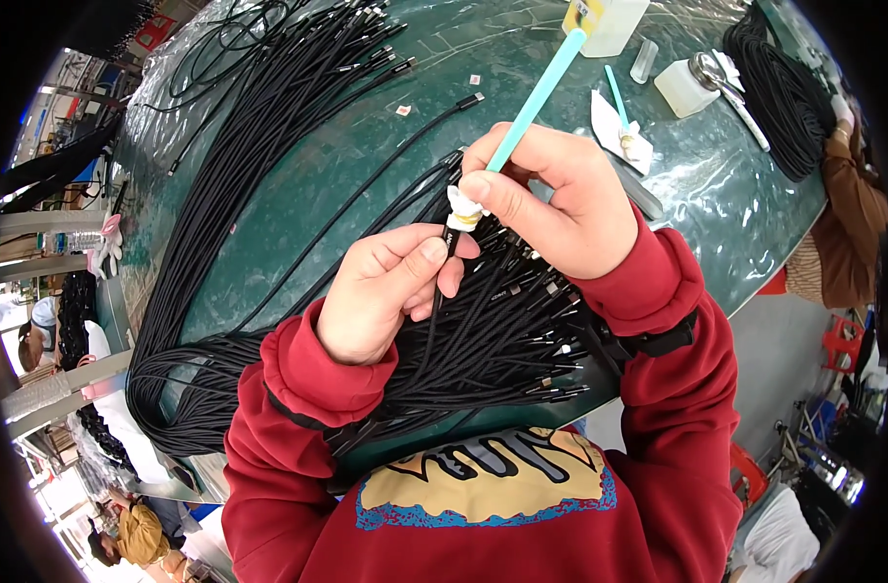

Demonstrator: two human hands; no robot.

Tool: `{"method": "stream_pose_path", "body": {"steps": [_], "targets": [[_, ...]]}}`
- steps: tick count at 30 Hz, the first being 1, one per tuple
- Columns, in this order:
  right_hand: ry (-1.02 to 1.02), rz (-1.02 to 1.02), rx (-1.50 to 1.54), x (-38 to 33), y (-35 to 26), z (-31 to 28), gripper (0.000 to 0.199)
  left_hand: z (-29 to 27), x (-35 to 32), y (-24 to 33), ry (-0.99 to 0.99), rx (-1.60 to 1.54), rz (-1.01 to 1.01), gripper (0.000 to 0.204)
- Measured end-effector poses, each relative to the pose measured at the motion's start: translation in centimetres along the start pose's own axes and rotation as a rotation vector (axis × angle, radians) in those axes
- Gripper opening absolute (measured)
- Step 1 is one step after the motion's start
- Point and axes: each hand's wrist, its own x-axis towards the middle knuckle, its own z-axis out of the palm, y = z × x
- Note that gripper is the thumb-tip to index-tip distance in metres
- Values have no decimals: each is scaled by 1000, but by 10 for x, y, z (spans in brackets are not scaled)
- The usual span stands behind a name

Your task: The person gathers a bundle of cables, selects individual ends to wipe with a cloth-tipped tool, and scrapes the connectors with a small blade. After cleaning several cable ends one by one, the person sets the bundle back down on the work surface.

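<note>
Between the thumb and fingers of my left hand [391, 282] is the end of a black cable [451, 239], pointing upward. My right hand [570, 199] grips a turquoise stick [533, 107] low down, near its wrapped tip. White cloth [462, 206] is bound round that tip with a yellow band. The cloth touches the top of the cable end, so its plug is hidden. Beneath both hands lies a thick pile of black cables [502, 325] with plugs on their ends.
A long cable bundle [187, 272] curves along the left of the green table [308, 155]. Far right are a second stick [615, 95] with cloth, a small bottle [685, 89], a larger container [614, 27] and coiled cables [779, 92]. A person's brown sleeve [845, 194] is at the right edge.
</note>
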Motion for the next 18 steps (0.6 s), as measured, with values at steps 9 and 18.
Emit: {"method": "stream_pose_path", "body": {"steps": [9, 18], "targets": [[86, -17, -4, -1, 3, 2, 10, 0, -1, 0, -26, -16, -12, 25], [239, 152, 6, 3, 16, -19, 11, 9, 1, 4, -94, 90, 18, 25]]}}
